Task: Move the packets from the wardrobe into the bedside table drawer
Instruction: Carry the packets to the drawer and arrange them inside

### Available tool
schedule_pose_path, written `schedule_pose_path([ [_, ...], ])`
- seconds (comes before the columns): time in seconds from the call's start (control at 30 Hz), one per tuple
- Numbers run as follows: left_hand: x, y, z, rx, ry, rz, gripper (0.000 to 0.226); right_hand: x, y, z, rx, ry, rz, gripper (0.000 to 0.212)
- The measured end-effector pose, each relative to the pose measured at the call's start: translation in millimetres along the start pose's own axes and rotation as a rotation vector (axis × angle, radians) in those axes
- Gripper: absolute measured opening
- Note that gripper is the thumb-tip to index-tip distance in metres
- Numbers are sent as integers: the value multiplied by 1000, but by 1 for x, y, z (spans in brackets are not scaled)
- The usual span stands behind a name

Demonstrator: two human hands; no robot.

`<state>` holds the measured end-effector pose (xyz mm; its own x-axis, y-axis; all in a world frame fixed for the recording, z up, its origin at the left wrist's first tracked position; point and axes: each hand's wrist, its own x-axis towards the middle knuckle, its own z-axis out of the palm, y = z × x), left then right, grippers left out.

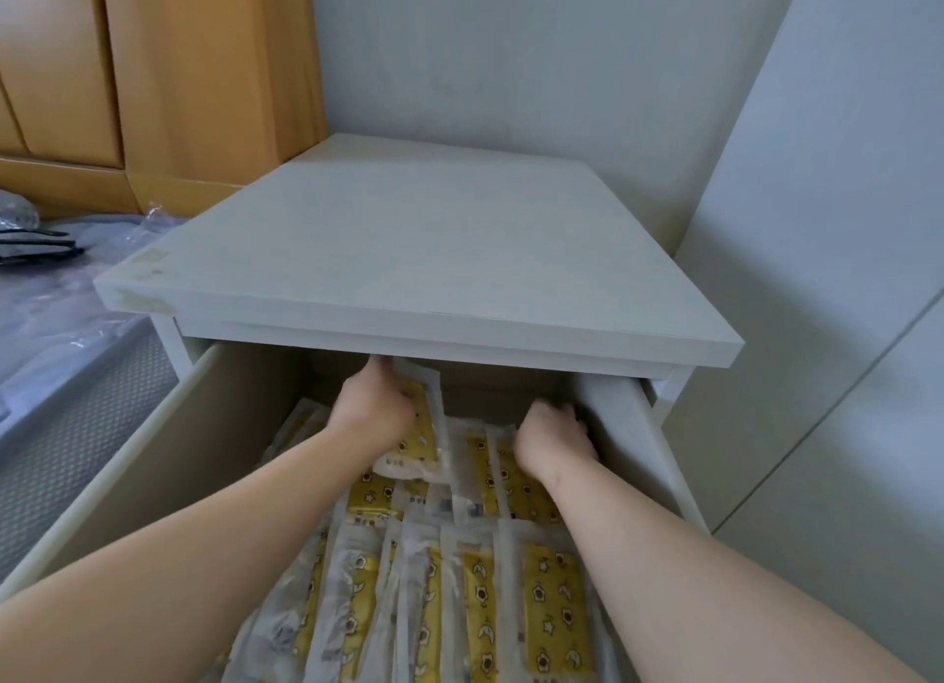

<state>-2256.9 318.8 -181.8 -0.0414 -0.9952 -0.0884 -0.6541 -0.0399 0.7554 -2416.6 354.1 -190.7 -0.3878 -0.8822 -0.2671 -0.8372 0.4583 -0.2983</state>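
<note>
Head view is looking down into the open drawer (204,437) of the white bedside table (408,253), where we are reaching in with 2 bare arms. Our left hand (375,409) is gripping the raised packet (416,437) by its far end, fingers curled round it just under the tabletop's front edge. Its near end is resting on the other packets (557,626), which are covering the drawer floor that shows. Our right hand (554,440) is curling downward at the back, just beside the right drawer wall; we cannot tell whether it is holding anything. Open room is showing only between the 2 hands, at the drawer's dark back.
</note>
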Motion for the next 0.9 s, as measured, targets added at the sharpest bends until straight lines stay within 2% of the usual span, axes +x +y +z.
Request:
schedule_pose_path([
  [0.03, -3, 0, 4, -94, -29, -38, 58, 0, 0, -1, 40, -26, -19, 51],
  [0.1, -7, 0, 17, -125, -93, -101, 76, -2, 2, 2, 92, -151, -43, 65],
  [0.17, -6, -1, 30, -55, -150, -123, 81, -5, 4, 9, 62, -271, -39, 86],
  [0.23, -4, -4, 39, -46, -181, -134, 80, -6, 7, 16, -32, -289, -41, 93],
  [0.3, -3, -4, 44, -54, -179, -132, 78, -6, 10, 18, -85, -229, -22, 83],
  [0.43, -3, 1, 58, -51, -140, -122, 81, -6, 10, 18, -42, -84, 4, 59],
  [0.53, -7, 8, 71, -96, -165, -90, 78, -5, 6, 17, 12, -89, 13, 51],
  [0.6, -9, 12, 75, -46, -210, -37, 69, -5, 5, 16, 28, -132, 21, 48],
  [0.73, -8, 5, 65, 246, -314, 118, 61, -5, 3, 13, 52, -170, 35, 39],
  [0.83, -8, -14, 52, 564, -449, 229, 61, -1, 4, 16, 36, -186, 11, 29],
  [0.9, -9, -25, 44, 729, -455, 332, 63, 1, 5, 19, 3, -199, 1, 36],
])
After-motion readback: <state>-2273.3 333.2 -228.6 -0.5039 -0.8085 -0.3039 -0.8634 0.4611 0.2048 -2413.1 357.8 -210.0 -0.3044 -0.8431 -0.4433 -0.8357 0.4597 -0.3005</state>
